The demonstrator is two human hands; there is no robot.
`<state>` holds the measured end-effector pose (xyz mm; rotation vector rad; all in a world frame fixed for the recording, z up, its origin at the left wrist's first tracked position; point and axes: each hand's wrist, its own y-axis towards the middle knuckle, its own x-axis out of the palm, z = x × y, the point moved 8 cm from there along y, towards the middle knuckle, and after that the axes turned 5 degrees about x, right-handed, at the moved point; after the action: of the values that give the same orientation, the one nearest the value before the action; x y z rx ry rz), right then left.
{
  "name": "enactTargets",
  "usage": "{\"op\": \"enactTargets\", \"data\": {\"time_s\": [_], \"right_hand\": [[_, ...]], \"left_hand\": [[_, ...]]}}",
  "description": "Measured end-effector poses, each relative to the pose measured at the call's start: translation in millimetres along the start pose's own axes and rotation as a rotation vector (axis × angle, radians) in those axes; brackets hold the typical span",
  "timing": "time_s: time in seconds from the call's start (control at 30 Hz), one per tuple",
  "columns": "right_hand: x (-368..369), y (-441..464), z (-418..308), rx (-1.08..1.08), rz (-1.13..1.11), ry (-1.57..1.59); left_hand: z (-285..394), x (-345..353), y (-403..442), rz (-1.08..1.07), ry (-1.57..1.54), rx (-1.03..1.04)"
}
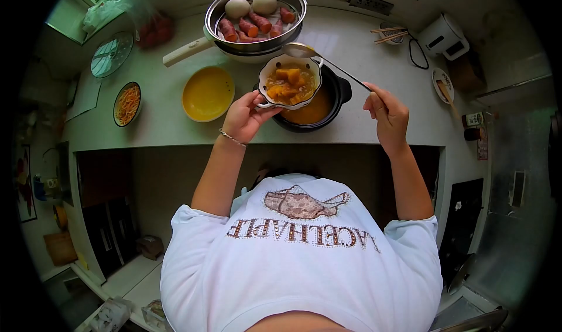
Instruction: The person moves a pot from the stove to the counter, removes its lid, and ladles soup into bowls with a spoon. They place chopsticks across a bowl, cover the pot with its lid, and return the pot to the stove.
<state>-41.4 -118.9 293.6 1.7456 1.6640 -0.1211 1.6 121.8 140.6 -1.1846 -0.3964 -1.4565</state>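
Note:
My left hand is closed on the near left edge of a small white bowl with a dark rim and handles. Chunks of orange food, likely pumpkin, in soup fill it. The bowl is held over a black pot, whose orange soup partly shows. My right hand grips the handle end of a metal ladle. The ladle's head is by the bowl's far rim; whether it touches cannot be made out, nor can its contents.
Behind stands a steamer pan with two eggs and several sweet potato pieces; its pale handle points left. A yellow bowl, a dish of orange shreds and a glass lid lie left. A white appliance and small jars stand right.

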Motion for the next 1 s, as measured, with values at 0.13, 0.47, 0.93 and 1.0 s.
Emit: {"op": "enactTargets", "data": {"time_s": [0.13,0.47,0.93,1.0], "right_hand": [[-3.2,-3.8,39.6,0.403,0.121,0.530],[5.0,-30.2,115.2,0.762,0.230,0.838],[72.8,-41.8,182.5,0.914,-0.092,0.378],[77.9,-44.4,183.3,0.928,-0.123,0.388]], "left_hand": [[0.8,-3.9,0.1,0.023,0.066,0.048],[34.6,-25.4,-21.1,0.154,0.136,0.187],[55.6,-43.1,-35.6,0.147,0.100,0.249],[54.6,-40.6,-39.6,0.216,0.130,0.239]]}}
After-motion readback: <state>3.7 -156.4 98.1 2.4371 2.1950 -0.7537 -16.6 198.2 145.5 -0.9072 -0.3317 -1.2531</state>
